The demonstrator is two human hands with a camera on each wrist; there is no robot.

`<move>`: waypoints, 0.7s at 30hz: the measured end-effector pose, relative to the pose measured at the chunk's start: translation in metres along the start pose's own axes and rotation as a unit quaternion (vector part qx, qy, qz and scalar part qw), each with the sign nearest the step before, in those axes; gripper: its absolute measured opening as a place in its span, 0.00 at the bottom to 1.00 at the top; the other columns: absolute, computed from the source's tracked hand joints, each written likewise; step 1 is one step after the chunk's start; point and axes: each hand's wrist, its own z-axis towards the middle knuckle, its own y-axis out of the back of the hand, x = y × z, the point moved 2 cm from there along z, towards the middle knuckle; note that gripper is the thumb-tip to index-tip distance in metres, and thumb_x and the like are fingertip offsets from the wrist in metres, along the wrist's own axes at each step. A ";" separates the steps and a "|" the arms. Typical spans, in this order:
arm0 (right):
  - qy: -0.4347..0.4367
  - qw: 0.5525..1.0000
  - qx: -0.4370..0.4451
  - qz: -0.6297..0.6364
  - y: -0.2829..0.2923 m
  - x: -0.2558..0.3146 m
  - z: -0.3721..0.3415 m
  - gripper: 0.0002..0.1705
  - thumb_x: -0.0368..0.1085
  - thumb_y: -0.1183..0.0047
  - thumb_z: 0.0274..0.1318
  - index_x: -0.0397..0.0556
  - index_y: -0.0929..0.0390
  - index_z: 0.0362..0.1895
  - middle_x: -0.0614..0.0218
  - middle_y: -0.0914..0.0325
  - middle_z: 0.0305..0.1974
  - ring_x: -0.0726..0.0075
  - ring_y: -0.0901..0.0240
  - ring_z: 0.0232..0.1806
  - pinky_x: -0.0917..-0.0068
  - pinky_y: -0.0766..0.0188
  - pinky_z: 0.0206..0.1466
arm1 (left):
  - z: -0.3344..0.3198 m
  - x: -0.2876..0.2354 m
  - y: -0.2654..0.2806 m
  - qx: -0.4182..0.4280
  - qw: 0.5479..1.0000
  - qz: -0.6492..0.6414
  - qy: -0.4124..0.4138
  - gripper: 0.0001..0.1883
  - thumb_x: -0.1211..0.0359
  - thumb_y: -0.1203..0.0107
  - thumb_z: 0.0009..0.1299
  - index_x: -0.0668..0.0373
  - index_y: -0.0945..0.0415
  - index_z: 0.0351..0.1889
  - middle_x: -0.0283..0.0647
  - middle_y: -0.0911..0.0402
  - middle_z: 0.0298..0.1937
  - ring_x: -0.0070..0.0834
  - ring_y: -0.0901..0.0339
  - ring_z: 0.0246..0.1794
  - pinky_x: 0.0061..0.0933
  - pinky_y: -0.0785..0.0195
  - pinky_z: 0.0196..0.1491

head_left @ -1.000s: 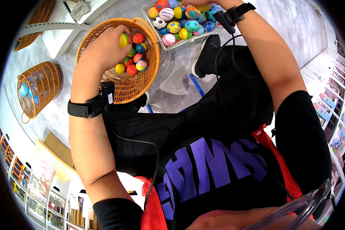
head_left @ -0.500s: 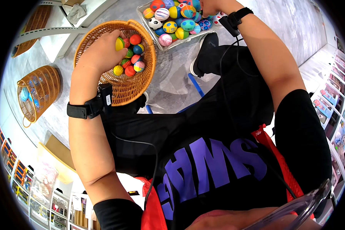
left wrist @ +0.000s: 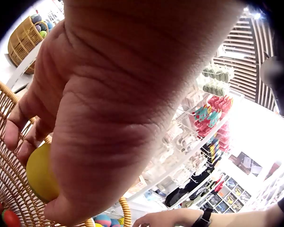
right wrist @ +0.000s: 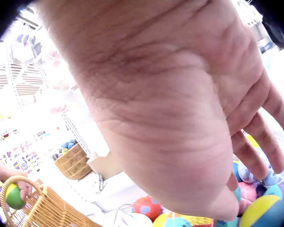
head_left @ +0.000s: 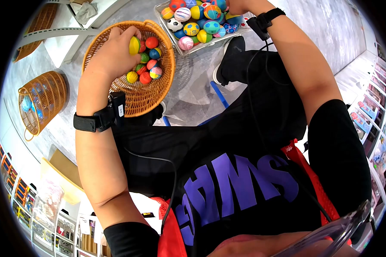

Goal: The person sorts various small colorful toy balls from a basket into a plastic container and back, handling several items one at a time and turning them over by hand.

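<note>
My left hand (head_left: 113,53) reaches into a round wicker basket (head_left: 170,64) and holds a yellow-and-green ball (head_left: 134,45) against its palm side. In the left wrist view the yellow side of that ball shows between the thumb and fingers. Small red, blue, green and patterned balls (head_left: 145,78) lie in the basket below. At the top edge of the head view, my right hand (head_left: 244,5) is over a wire basket (head_left: 214,43) piled with colourful balls. The right wrist view shows its fingers (right wrist: 252,158) spread and loosely extended above them, close to a yellow-and-blue ball (right wrist: 262,213).
Another wicker basket (head_left: 51,92) with blue balls stands on the grey floor at left. White shelving (head_left: 66,43) borders the wicker basket. A black shoe (head_left: 231,60) is just below the wire basket. Cables run from both wrist cameras.
My right hand has shifted slightly right over the wire basket, and a yellow-and-blue ball now shows beside it. The left hand keeps its hold on the yellow-and-green ball, nearly still.
</note>
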 end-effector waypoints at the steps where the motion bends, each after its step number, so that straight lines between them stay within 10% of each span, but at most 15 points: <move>1: 0.000 1.000 0.001 -0.002 0.014 0.010 -0.011 0.17 0.46 0.37 0.57 0.46 0.08 0.39 0.47 0.11 0.42 0.44 0.13 0.46 0.53 0.19 0.48 | 0.001 -0.002 0.000 -0.001 1.000 -0.002 0.001 0.30 0.64 0.29 0.67 0.54 0.28 0.65 0.51 0.23 0.64 0.52 0.22 0.64 0.47 0.27 0.66; 4: -0.021 0.975 -0.156 0.154 0.073 0.053 -0.052 0.21 0.51 0.35 0.59 0.46 0.09 0.41 0.50 0.10 0.40 0.49 0.12 0.43 0.57 0.18 0.47 | 0.004 -0.014 0.001 -0.079 0.991 -0.059 -0.090 0.27 0.67 0.32 0.66 0.54 0.28 0.63 0.54 0.25 0.62 0.56 0.21 0.62 0.46 0.26 0.65; 8: 0.193 0.839 0.025 0.507 0.114 0.113 -0.095 0.32 0.54 0.32 0.64 0.41 0.19 0.60 0.67 0.13 0.39 0.73 0.18 0.35 0.71 0.22 0.41 | 0.005 -0.036 0.008 -0.130 0.972 -0.163 -0.109 0.33 0.70 0.28 0.64 0.54 0.28 0.68 0.48 0.23 0.64 0.43 0.20 0.63 0.40 0.25 0.64; 13: 0.321 0.818 0.011 0.477 0.111 0.143 -0.096 0.30 0.46 0.28 0.63 0.39 0.23 0.60 0.72 0.18 0.36 0.78 0.24 0.36 0.74 0.25 0.39 | 0.004 -0.052 0.017 -0.052 0.960 -0.274 -0.006 0.34 0.73 0.28 0.63 0.55 0.28 0.69 0.46 0.22 0.62 0.32 0.20 0.60 0.33 0.24 0.60; 21: 0.336 0.794 -0.032 0.506 0.109 0.155 -0.104 0.31 0.48 0.27 0.62 0.40 0.23 0.57 0.66 0.17 0.45 0.75 0.22 0.44 0.74 0.23 0.45 | 0.010 -0.042 0.007 -0.177 0.950 -0.167 -0.194 0.35 0.73 0.28 0.65 0.45 0.24 0.72 0.43 0.25 0.63 0.36 0.21 0.58 0.35 0.23 0.58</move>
